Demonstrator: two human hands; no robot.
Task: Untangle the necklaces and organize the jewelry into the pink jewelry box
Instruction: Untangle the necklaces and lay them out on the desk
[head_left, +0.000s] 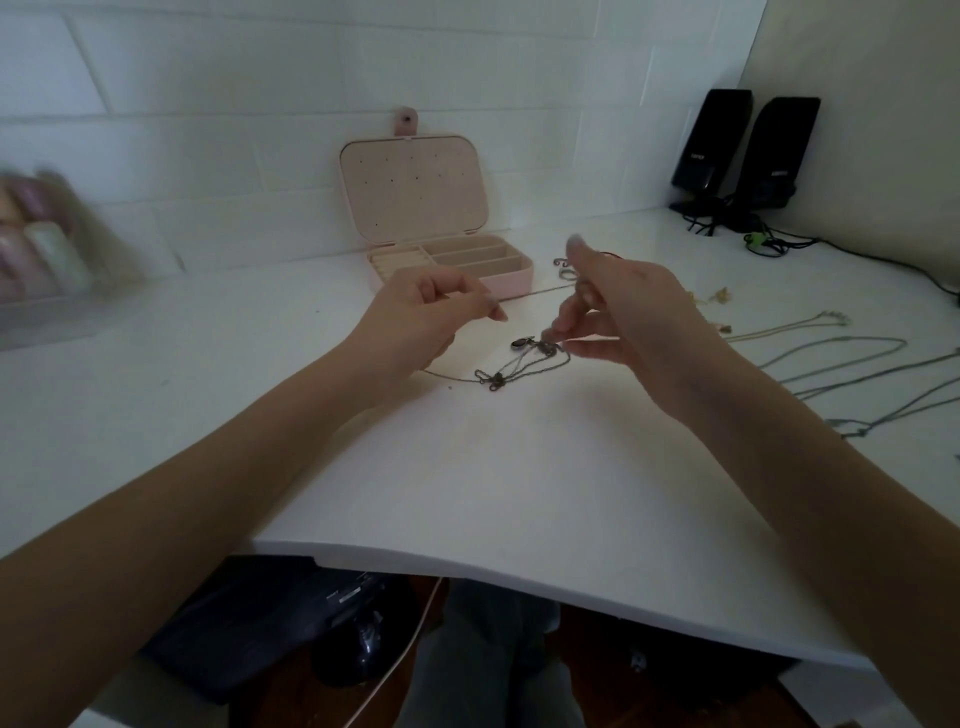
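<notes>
Left hand (423, 312) and right hand (613, 306) — apart — are pinching a tangled necklace (519, 364) lying left-to-right before the open pink jewelry box (452, 270).

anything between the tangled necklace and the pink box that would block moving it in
Nothing visible blocks it. The tangled necklace lies on the white desk in front of the open pink jewelry box, held by the left hand and right hand. Only bare desk lies between, and the lid is up.
</notes>
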